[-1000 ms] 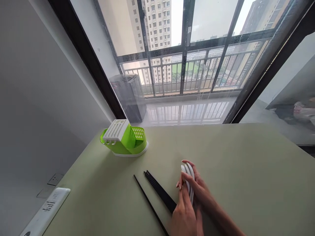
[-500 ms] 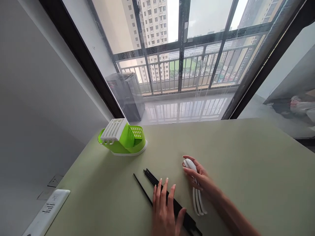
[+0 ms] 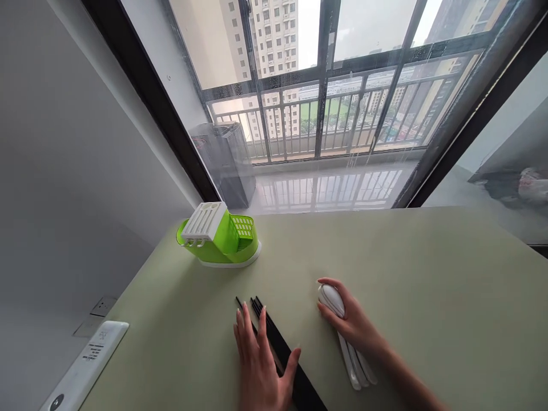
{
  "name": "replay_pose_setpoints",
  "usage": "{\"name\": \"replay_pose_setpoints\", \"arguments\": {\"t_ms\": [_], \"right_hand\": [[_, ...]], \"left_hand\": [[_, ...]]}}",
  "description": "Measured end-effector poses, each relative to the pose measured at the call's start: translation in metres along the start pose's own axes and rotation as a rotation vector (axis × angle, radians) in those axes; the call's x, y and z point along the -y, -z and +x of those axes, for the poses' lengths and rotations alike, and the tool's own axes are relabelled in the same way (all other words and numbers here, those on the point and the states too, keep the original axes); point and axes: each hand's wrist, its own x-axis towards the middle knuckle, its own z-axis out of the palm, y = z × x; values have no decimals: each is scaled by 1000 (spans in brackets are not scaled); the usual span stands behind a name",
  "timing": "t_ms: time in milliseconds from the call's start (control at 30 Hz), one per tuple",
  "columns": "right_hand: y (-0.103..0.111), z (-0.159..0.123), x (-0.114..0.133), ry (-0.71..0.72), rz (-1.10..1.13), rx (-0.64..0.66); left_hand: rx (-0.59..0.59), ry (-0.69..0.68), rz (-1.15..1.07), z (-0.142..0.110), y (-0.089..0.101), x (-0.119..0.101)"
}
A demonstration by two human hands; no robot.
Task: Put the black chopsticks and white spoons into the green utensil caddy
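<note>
My left hand point(image 3: 261, 365) lies palm down with its fingers stretched out, covering most of a single black chopstick point(image 3: 238, 301), whose tip shows beyond the fingertips. Just right of it, a bunch of black chopsticks point(image 3: 279, 344) slants down to the lower edge, with my left thumb on or just over it. My right hand point(image 3: 357, 325) is closed round a stack of white spoons point(image 3: 332, 299), gripped near the bowls. Their handles point(image 3: 355, 365) point toward me, low over the table; whether they touch it I cannot tell.
A green and white utensil holder point(image 3: 226, 245) with slots and a basket stands at the back left of the pale green table point(image 3: 406, 257). A white power strip point(image 3: 92, 357) is at the left edge. Behind the table is a glass door point(image 3: 282, 188).
My left hand has moved left, from the bunch of chopsticks onto the single one. The right hand still holds the spoons, which have shifted slightly toward me. The view has turned a little.
</note>
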Motion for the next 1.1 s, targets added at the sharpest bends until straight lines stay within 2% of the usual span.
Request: {"name": "replay_pose_setpoints", "arguments": {"t_ms": [67, 200, 367, 567, 667, 733, 833, 967, 1033, 1100], "right_hand": [[-2, -2, -1, 14, -33, -1], [-3, -4, -6, 31, -38, 18], [-1, -12, -18, 57, -31, 38], [3, -24, -14, 103, -97, -3], [3, -29, -9, 136, -167, -59], [3, -33, -8, 128, -199, -93], [3, -38, -9, 71, -200, -135], [1, -41, -11, 67, -222, -151], [-1, -40, -13, 92, -246, -146], [-2, -40, -14, 114, -259, -146]], "left_hand": [[51, -34, 24, -2, -5, 1], [153, -203, 68, -1, -12, 0], [216, -360, 102, 6, -13, -10], [285, -438, 66, 12, -8, -20], [294, -429, 8, 15, -1, -18], [244, -358, -35, 23, 7, -12], [61, -221, -89, 52, 30, 3], [-320, -172, -69, 117, 79, 30], [-474, -153, -27, 151, 104, 45], [-509, -137, 9, 180, 123, 60]]}}
